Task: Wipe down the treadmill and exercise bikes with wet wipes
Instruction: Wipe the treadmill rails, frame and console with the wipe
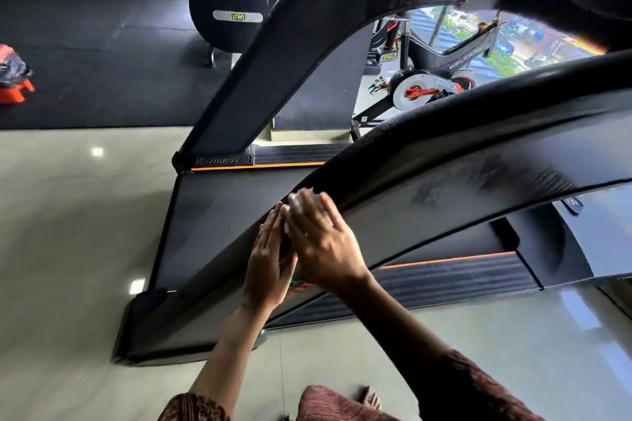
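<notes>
A black treadmill fills the view, its near side arm [444,174] curving down from right to left across the middle. My right hand [321,239] lies flat on the lower part of this arm, fingers spread, pressing a white wet wipe [294,200] against it; only small bits of the wipe show past the fingers. My left hand [268,263] rests flat beside it on the same arm, fingers straight, its palm hidden. The far side arm [260,79] rises behind. The treadmill belt [219,222] lies below. An exercise bike [427,85] stands beyond the treadmill.
Glossy pale floor tiles [75,232] lie to the left and under me. Black rubber flooring [102,61] lies farther back with an orange and black object [13,75] at the left edge. A black padded gym seat [229,7] stands at the back.
</notes>
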`<action>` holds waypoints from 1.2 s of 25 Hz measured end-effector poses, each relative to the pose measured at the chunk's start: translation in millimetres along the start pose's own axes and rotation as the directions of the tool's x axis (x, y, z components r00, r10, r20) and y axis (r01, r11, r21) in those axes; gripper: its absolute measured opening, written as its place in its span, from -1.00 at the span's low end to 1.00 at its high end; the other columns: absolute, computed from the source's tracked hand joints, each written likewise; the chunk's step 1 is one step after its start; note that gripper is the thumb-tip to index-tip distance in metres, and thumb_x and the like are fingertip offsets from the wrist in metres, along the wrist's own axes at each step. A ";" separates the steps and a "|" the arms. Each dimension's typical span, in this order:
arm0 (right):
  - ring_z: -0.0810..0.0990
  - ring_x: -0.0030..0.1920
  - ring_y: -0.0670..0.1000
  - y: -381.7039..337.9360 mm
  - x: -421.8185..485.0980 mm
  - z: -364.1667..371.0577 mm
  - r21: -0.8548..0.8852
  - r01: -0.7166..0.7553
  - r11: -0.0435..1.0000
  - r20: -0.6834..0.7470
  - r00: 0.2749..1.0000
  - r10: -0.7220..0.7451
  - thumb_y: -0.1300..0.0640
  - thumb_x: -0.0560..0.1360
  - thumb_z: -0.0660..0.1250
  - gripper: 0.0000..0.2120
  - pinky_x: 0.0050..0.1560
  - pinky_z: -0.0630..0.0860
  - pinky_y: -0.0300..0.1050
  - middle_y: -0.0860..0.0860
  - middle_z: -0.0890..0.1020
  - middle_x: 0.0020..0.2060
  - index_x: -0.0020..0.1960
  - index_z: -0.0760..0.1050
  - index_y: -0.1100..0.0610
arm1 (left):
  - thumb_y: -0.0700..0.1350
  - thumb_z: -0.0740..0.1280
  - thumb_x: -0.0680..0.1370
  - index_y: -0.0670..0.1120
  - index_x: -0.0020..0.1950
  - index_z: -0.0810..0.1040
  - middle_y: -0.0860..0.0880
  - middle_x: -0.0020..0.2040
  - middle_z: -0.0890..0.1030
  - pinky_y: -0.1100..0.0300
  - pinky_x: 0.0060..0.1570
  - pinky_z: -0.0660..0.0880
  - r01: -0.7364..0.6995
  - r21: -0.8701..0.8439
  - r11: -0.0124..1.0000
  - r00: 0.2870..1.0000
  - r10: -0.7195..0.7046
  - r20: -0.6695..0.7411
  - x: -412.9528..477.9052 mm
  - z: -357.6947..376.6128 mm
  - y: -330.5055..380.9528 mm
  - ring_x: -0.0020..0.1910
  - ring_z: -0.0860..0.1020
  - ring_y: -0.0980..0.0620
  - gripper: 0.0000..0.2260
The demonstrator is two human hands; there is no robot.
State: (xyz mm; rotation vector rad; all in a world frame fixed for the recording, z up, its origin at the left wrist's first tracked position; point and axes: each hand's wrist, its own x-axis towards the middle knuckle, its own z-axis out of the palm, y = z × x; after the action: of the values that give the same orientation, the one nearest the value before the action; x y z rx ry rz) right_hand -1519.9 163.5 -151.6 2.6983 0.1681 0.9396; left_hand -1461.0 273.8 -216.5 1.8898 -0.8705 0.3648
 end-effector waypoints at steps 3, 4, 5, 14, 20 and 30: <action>0.29 0.45 0.04 33.4 -23.5 3.9 -0.035 0.147 0.989 -0.043 0.988 -0.148 0.17 0.56 0.12 -0.58 0.45 0.11 -0.05 0.06 0.40 0.41 0.40 0.41 0.14 | 0.10 0.11 0.64 -0.32 0.43 0.30 -0.21 0.44 0.34 0.03 0.41 0.24 -0.007 0.005 1.000 1.000 0.007 0.029 -2.1 -1.3 -3.5 0.44 0.28 -0.07 -0.45; 0.27 0.46 0.01 49.0 -27.9 0.6 -0.068 0.111 0.992 -0.092 0.989 -0.117 0.15 0.59 0.11 -0.59 0.41 0.17 -0.05 0.01 0.37 0.43 0.43 0.38 0.08 | 0.09 0.12 0.64 -0.31 0.44 0.29 -0.21 0.44 0.34 0.02 0.41 0.24 0.010 0.002 1.000 0.999 -0.010 0.031 -3.4 -1.5 -3.5 0.45 0.27 -0.06 -0.45; 0.25 0.47 0.00 62.2 -29.4 -3.3 -0.070 0.032 0.997 -0.159 0.986 -0.043 0.14 0.59 0.12 -0.58 0.38 0.19 -0.03 -0.01 0.35 0.45 0.45 0.35 0.05 | 0.09 0.13 0.64 -0.30 0.45 0.28 -0.21 0.45 0.34 0.01 0.40 0.24 0.016 0.002 1.000 0.999 -0.016 0.030 -4.5 -1.7 -2.7 0.46 0.27 -0.05 -0.45; 0.24 0.44 -0.04 53.2 -42.3 17.8 -0.016 0.126 0.992 -0.149 0.981 -0.127 0.22 0.57 0.11 -0.57 0.24 0.25 -0.01 -0.01 0.32 0.47 0.42 0.37 0.04 | 0.09 0.12 0.64 -0.27 0.44 0.27 -0.23 0.42 0.36 -0.04 0.33 0.30 -0.036 0.073 0.997 0.999 0.035 0.017 -7.2 -1.2 -6.7 0.43 0.31 -0.08 -0.47; 0.00 0.53 0.13 77.4 -23.7 -8.7 0.152 -0.390 0.908 -0.344 0.840 0.419 0.08 0.65 0.00 -0.59 0.45 -0.01 0.05 0.20 0.25 0.42 0.48 0.20 0.12 | 0.11 0.10 0.65 -0.21 0.48 0.18 -0.20 0.45 0.30 0.14 0.44 0.21 -0.096 0.049 0.994 0.995 0.096 0.005 6.7 3.7 7.3 0.45 0.27 -0.05 -0.48; -0.01 0.54 0.14 72.7 -10.0 -13.3 0.150 -0.375 0.915 -0.369 0.837 0.403 0.10 0.64 0.03 -0.63 0.48 -0.08 0.02 0.15 0.32 0.40 0.38 0.34 0.20 | 0.10 0.10 0.65 -0.24 0.48 0.18 -0.21 0.46 0.30 0.17 0.45 0.20 -0.103 0.080 0.991 0.995 0.102 0.016 8.9 4.0 1.3 0.45 0.27 -0.06 -0.47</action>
State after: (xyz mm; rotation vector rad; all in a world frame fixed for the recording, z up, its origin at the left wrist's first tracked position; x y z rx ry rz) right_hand -1534.6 95.1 -125.9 2.6200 -0.2922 1.6248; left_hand -1456.2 266.3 -212.3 1.9273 -0.9765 0.4583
